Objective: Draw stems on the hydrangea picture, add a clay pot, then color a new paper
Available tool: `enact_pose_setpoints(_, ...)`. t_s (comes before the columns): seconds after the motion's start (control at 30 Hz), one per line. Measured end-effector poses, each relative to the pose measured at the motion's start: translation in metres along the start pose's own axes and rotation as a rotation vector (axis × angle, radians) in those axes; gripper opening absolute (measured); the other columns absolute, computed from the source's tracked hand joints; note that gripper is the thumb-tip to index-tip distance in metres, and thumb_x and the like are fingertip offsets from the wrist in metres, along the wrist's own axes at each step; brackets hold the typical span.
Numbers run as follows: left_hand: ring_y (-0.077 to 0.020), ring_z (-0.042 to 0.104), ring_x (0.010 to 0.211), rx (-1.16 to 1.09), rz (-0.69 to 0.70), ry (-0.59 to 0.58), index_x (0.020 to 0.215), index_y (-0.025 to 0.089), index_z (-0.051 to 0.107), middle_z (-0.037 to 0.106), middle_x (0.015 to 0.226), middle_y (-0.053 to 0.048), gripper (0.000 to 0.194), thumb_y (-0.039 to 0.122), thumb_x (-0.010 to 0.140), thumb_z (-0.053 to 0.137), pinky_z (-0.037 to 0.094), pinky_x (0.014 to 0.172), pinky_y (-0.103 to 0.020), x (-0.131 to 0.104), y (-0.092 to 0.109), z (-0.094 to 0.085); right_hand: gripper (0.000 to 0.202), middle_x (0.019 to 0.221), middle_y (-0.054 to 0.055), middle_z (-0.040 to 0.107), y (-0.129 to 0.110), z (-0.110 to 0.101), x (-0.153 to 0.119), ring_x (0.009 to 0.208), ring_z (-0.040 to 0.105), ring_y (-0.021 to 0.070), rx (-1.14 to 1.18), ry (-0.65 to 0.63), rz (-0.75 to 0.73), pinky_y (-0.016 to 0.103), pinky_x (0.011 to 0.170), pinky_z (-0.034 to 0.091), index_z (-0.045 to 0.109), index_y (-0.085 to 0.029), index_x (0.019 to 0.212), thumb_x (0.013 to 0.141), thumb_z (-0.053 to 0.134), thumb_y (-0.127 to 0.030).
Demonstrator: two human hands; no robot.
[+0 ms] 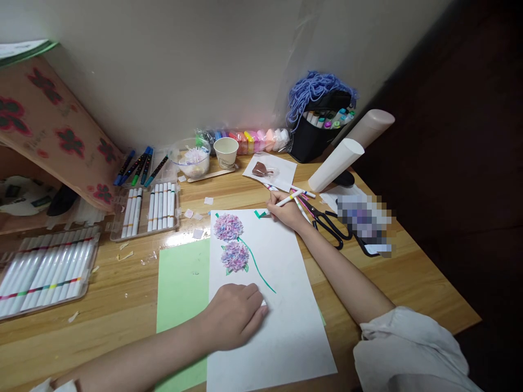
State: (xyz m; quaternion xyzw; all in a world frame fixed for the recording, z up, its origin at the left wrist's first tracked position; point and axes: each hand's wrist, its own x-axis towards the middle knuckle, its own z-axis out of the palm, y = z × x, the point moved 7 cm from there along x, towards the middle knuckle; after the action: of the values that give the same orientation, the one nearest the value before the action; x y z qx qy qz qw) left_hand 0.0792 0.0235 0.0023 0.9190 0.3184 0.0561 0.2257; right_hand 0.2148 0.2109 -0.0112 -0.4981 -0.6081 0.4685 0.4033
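In my right hand [281,211] is a white marker [292,197], its tip at a small green patch [257,214] near the top of a white sheet of paper [286,337]. Two pink and lilac textured flower heads [228,227] with green leaves sit on the sheet's left side, and a green curved stem line [259,267] runs down from them. My left hand [235,316] is closed and rests on the sheet below the flowers. A small white piece shows at its fingers, perhaps a marker cap; most of it is hidden. Green paper [180,305] lies under the sheet.
Marker cases [53,272] stand at the left. Along the wall are a bowl of paper bits [194,159], a paper cup [226,152], colored clay packs [257,140] and a black marker holder [310,136]. Black-handled scissors [333,228], a blurred phone and a white tube [337,163] lie or stand right.
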Motion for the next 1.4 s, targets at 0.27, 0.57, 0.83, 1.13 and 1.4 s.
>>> enact_pose_setpoints(0.27,-0.0143,0.044,0.053,0.008,0.004,0.004,0.076,0.02,0.046,0.053,0.07,0.0,0.028,0.027,0.095,0.027,0.03,0.051,-0.029,-0.0004,-0.0009,0.0007,0.03,0.045,-0.006,0.05,-0.0026,-0.0001,0.0014,0.045,0.048,0.0102,0.005,0.091,-0.033,0.023,0.05,0.04,0.039,-0.022,0.059,0.078,0.059,-0.033)
enact_pose_setpoints(0.57,-0.0142,0.045,0.053,0.013,0.004,0.0,0.076,0.019,0.047,0.053,0.07,0.0,0.027,0.027,0.095,0.029,0.031,0.051,-0.029,-0.0002,0.0002,0.0006,0.033,0.047,-0.004,0.055,-0.0039,0.0049,0.0003,0.046,0.054,0.0119,-0.035,0.061,-0.018,0.024,0.051,0.042,0.04,-0.022,0.059,0.077,0.061,-0.038)
enact_pose_setpoints(0.83,-0.0146,0.045,0.054,0.029,0.003,-0.016,0.076,0.02,0.047,0.053,0.071,0.0,0.028,0.028,0.095,0.028,0.031,0.051,-0.029,-0.0006,-0.0006,0.0018,0.03,0.047,-0.004,0.055,-0.0037,0.0042,0.0004,0.045,0.053,0.0117,-0.027,0.06,-0.015,0.024,0.049,0.041,0.039,-0.022,0.059,0.078,0.06,-0.034)
enact_pose_setpoints(1.13,-0.0144,0.045,0.053,0.01,0.002,0.0,0.076,0.019,0.047,0.054,0.07,0.0,0.028,0.027,0.095,0.028,0.032,0.05,-0.03,-0.0006,-0.0012,0.0008,0.033,0.046,-0.004,0.054,-0.0052,0.002,0.0,0.048,0.053,0.0117,-0.05,0.06,-0.029,0.024,0.055,0.043,0.04,-0.021,0.058,0.077,0.061,-0.038)
enact_pose_setpoints(1.4,-0.0144,0.044,0.053,0.011,-0.005,-0.01,0.077,0.02,0.046,0.053,0.071,0.001,0.028,0.028,0.095,0.027,0.031,0.051,-0.03,-0.0026,-0.0014,0.0032,0.034,0.048,-0.004,0.055,-0.004,0.0036,-0.0007,0.049,0.055,0.0127,-0.034,0.054,-0.022,0.024,0.053,0.043,0.041,-0.022,0.06,0.077,0.062,-0.042)
